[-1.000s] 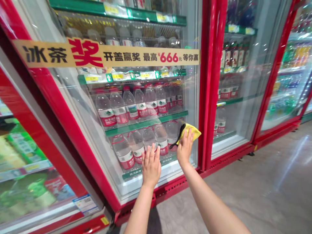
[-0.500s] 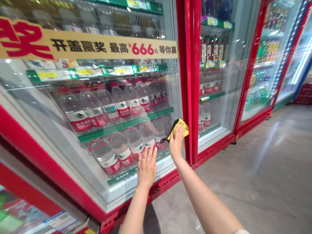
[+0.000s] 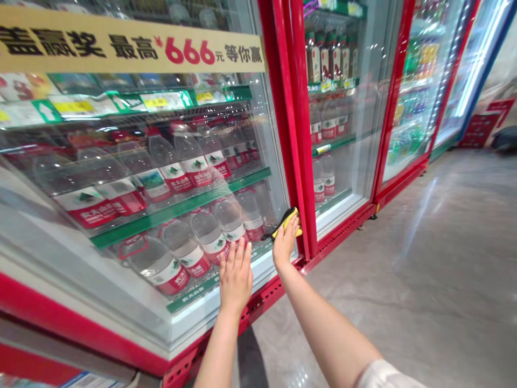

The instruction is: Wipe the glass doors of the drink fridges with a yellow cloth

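My left hand point(image 3: 235, 283) lies flat with its fingers stretched against the lower part of the glass door point(image 3: 266, 126). To its right, my right hand point(image 3: 284, 248) presses a yellow and black cloth point(image 3: 286, 217) against the door's lower right corner, where glass meets the red frame point(image 3: 278, 108). The cloth is bunched under the fingers, its dark edge trailing left. Behind the glass stand rows of water bottles point(image 3: 175, 175) with red and white labels, on green-edged shelves point(image 3: 194, 203).
A beige banner with printed characters point(image 3: 141, 46) crosses the door above. More red-framed fridges point(image 3: 383, 113) run off to the right. The door's bottom red rail point(image 3: 269, 293) sits above a shiny grey floor point(image 3: 436, 258). Red boxes point(image 3: 479, 129) stand far right.
My right hand and the cloth have slid down along the door's right edge towards its bottom corner. My left hand stays flat on the glass. The view has turned slightly right.
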A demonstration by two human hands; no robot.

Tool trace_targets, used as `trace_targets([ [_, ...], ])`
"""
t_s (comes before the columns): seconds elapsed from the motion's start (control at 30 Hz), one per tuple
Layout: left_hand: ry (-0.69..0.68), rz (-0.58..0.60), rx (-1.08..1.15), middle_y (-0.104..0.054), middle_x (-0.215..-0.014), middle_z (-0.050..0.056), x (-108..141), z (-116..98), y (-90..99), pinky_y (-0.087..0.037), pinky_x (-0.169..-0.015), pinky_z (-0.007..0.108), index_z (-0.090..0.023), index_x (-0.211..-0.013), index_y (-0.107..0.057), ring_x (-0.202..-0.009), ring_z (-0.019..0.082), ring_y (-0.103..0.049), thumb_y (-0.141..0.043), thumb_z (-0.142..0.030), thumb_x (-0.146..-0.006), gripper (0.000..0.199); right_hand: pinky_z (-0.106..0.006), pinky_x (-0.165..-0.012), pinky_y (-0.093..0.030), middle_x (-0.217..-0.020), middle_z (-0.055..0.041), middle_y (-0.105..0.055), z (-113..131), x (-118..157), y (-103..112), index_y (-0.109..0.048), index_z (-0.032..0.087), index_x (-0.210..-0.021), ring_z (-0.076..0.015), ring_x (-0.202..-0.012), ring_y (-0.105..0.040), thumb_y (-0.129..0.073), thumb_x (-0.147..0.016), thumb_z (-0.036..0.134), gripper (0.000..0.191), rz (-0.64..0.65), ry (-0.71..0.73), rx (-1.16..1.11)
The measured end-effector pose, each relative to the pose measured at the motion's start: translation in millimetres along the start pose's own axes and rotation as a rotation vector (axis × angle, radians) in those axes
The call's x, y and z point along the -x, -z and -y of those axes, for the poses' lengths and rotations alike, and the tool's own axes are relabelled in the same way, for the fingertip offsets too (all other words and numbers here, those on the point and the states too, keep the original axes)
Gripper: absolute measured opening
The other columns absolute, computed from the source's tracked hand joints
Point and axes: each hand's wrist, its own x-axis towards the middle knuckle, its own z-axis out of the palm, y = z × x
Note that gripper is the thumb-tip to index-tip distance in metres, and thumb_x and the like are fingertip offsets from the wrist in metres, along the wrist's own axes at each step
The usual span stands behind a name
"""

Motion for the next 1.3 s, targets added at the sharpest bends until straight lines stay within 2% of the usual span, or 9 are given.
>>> trace_targets([
  [0.17, -0.019, 0.005, 0.017, -0.032, -0.167, 0.008, 4.6, 4.9, 0.7, -0.017, -0.130, 0.056, -0.027, -0.165, -0.017, -0.159, 0.026, -0.019, -0.051, -0.010, -0.094, 0.081, -0.056, -0.124, -0.026, -0.172, -0.0128, -0.021, 0.8, -15.9, 8.1, -0.013, 0.021, -0.167, -0.0255, -0.161, -0.011, -0.029, -0.099, 0.026, 0.070, 0.069, 0.176, 0.057],
  [0.33, -0.030, 0.019, 0.008, -0.031, -0.167, 0.008, 13.5, 8.5, 1.8, -0.015, -0.131, 0.055, -0.026, -0.165, -0.021, -0.159, 0.026, -0.018, -0.051, -0.009, -0.092, 0.080, -0.060, -0.120, -0.031, -0.164, -0.0270, -0.033, -42.2, 20.8, 16.3, -0.014, 0.008, -0.165, -0.0282, -0.156, -0.030, -0.023, -0.096, 0.021, 0.071, -0.007, -0.012, 0.072],
  [0.57, -0.034, 0.055, -0.025, -0.033, -0.166, 0.010, 29.9, 13.8, 2.6, -0.011, -0.131, 0.057, -0.023, -0.162, -0.030, -0.159, 0.025, -0.019, -0.050, -0.009, -0.091, 0.075, -0.060, -0.122, -0.028, -0.173, -0.0143, -0.020, 23.5, 22.2, 0.5, -0.019, 0.019, -0.166, -0.0284, -0.161, -0.009, -0.030, -0.099, 0.022, 0.068, 0.148, 0.218, 0.147],
  [0.7, 0.003, 0.048, -0.063, -0.034, -0.165, 0.011, 43.7, 30.3, 5.0, -0.009, -0.131, 0.055, -0.020, -0.163, -0.027, -0.158, 0.025, -0.018, -0.050, -0.010, -0.091, 0.077, -0.061, -0.122, -0.030, -0.172, -0.0109, -0.026, 10.3, 41.0, 22.1, -0.026, 0.027, -0.164, -0.0283, -0.161, -0.010, -0.035, -0.098, 0.017, 0.068, 0.343, 0.379, 0.225],
  [0.87, -0.010, 0.020, -0.097, -0.038, -0.164, 0.011, 58.8, 51.0, 14.6, -0.010, -0.132, 0.051, -0.022, -0.164, -0.025, -0.157, 0.024, -0.021, -0.053, -0.010, -0.091, 0.079, -0.065, -0.120, -0.030, -0.172, -0.0169, -0.019, 4.5, 49.1, 17.3, -0.014, 0.021, -0.167, -0.0316, -0.161, -0.008, -0.034, -0.098, 0.017, 0.072, 0.174, 0.264, 0.210],
  [1.0, 0.003, -0.054, -0.138, -0.041, -0.162, 0.011, 66.9, 65.9, 28.6, -0.007, -0.132, 0.052, -0.023, -0.164, -0.023, -0.157, 0.023, -0.023, -0.055, -0.012, -0.092, 0.079, -0.069, -0.122, -0.020, -0.169, -0.0109, -0.032, 26.4, 71.3, 3.8, -0.037, 0.029, -0.161, -0.0336, -0.160, -0.015, -0.044, -0.096, 0.018, 0.066, 0.334, 0.588, 0.266],
  [1.1, 0.019, -0.088, -0.165, -0.042, -0.161, 0.011, 73.9, 77.4, 38.5, -0.008, -0.132, 0.051, -0.022, -0.164, -0.025, -0.157, 0.022, -0.022, -0.055, -0.013, -0.094, 0.077, -0.065, -0.124, -0.021, -0.160, -0.0074, -0.049, 1.8, 93.1, 19.0, -0.054, 0.034, -0.150, -0.0315, -0.155, -0.030, -0.051, -0.094, 0.015, 0.060, 0.500, 0.769, 0.312],
  [1.2, 0.039, -0.084, -0.180, -0.041, -0.162, 0.012, 83.2, 87.6, 45.7, -0.009, -0.132, 0.051, -0.021, -0.163, -0.028, -0.158, 0.022, -0.020, -0.055, -0.014, -0.094, 0.074, -0.063, -0.121, -0.029, -0.157, -0.0090, -0.052, -29.3, 93.3, 36.3, -0.054, 0.031, -0.150, -0.0323, -0.153, -0.034, -0.049, -0.092, 0.013, 0.061, 0.523, 0.676, 0.366],
  [1.3, 0.069, -0.064, -0.189, -0.040, -0.163, 0.012, 94.3, 95.2, 50.5, -0.008, -0.132, 0.053, -0.022, -0.163, -0.028, -0.158, 0.024, -0.021, -0.057, -0.014, -0.093, 0.076, -0.068, -0.115, -0.036, -0.168, -0.0164, -0.032, -17.9, 79.4, 28.2, -0.032, 0.023, -0.162, -0.0361, -0.158, -0.019, -0.042, -0.095, 0.016, 0.069, 0.314, 0.413, 0.326],
])
